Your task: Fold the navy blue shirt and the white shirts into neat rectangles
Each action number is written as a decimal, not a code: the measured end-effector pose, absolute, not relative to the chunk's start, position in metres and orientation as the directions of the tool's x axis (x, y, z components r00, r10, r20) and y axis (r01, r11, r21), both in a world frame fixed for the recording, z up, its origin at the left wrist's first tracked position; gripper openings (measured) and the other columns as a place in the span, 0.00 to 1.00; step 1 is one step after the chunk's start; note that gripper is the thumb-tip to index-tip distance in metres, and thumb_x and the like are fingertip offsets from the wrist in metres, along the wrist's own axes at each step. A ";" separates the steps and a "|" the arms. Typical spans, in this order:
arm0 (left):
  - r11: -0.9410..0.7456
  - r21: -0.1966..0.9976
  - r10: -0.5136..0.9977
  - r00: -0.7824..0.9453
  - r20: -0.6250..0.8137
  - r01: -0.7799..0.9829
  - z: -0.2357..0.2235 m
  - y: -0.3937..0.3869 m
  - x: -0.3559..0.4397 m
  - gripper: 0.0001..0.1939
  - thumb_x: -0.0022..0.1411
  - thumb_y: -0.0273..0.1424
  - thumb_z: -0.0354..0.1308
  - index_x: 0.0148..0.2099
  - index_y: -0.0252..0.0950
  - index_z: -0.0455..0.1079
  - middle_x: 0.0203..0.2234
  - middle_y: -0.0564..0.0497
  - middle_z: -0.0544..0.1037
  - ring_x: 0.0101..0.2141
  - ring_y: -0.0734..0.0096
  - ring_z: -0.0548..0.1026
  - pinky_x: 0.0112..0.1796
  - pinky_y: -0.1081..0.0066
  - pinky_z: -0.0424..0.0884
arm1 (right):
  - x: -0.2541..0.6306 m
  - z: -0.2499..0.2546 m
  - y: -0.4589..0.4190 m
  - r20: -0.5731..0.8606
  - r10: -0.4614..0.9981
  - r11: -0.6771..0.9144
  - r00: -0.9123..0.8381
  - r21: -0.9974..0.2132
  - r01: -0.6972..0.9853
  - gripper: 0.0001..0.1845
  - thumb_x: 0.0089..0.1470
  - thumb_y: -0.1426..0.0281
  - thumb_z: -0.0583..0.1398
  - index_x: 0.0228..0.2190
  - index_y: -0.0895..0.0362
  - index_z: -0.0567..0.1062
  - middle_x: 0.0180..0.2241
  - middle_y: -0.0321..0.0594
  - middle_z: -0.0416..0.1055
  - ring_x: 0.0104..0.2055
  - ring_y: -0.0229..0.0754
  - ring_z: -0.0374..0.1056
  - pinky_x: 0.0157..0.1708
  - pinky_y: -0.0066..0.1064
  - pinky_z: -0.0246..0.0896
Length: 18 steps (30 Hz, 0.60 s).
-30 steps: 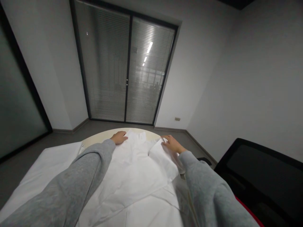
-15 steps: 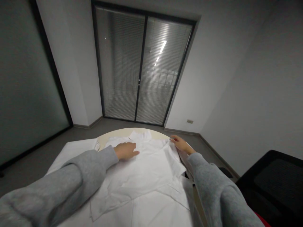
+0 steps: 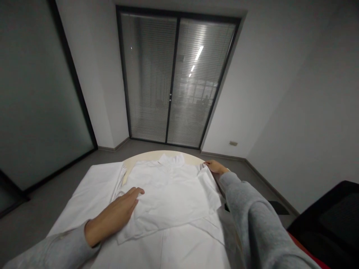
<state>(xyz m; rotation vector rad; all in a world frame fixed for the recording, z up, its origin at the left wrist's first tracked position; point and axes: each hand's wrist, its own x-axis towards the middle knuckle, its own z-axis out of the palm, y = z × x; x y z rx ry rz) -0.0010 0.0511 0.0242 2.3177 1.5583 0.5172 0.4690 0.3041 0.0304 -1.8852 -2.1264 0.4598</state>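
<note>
A white collared shirt (image 3: 171, 201) lies spread over the round table, its collar (image 3: 171, 160) at the far edge. My left hand (image 3: 114, 216) rests on the shirt's left side, fingers stretched out and close together, palm down. At the far right shoulder of the shirt, my right hand (image 3: 215, 167) has its fingers closed on the fabric; the fingertips are partly hidden. More white cloth (image 3: 98, 186) lies to the left of the shirt and also under its near edge.
The pale round table (image 3: 143, 155) shows its rim at the far side. A black chair (image 3: 331, 216) with some red stands at the right. Beyond the table are a glass partition with blinds (image 3: 148, 78) and a wall socket (image 3: 233, 143).
My left hand has come back from the shirt's far left shoulder towards me along its left side. My right hand stays at the right shoulder. The shirt lies flatter, and the view has turned left.
</note>
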 end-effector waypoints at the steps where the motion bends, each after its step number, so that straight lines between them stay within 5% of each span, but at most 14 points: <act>1: -0.373 0.460 0.927 0.346 0.146 0.806 0.031 0.052 -0.003 0.19 0.73 0.31 0.42 0.59 0.41 0.67 0.54 0.45 0.77 0.54 0.62 0.76 0.57 0.63 0.70 | 0.468 0.030 0.304 -0.053 0.990 0.100 -0.133 -0.411 0.906 0.18 0.66 0.59 0.62 0.52 0.56 0.75 0.54 0.43 0.73 0.50 0.49 0.73 0.49 0.44 0.73; 11: -0.361 0.417 0.932 0.337 0.133 0.834 0.037 0.046 -0.017 0.18 0.74 0.34 0.43 0.56 0.45 0.71 0.52 0.49 0.79 0.51 0.62 0.78 0.54 0.66 0.72 | 0.460 0.027 0.306 -0.190 0.971 0.048 -0.147 -0.445 0.894 0.18 0.66 0.59 0.62 0.50 0.58 0.76 0.51 0.42 0.74 0.48 0.48 0.74 0.48 0.43 0.73; 18: -0.265 0.204 0.963 0.270 0.004 0.942 0.010 0.027 -0.037 0.28 0.65 0.23 0.45 0.62 0.49 0.71 0.61 0.48 0.75 0.56 0.54 0.78 0.52 0.57 0.76 | 0.460 0.037 0.304 0.003 1.000 0.028 -0.030 -0.428 0.903 0.20 0.65 0.59 0.63 0.53 0.57 0.74 0.54 0.43 0.72 0.51 0.50 0.73 0.49 0.45 0.73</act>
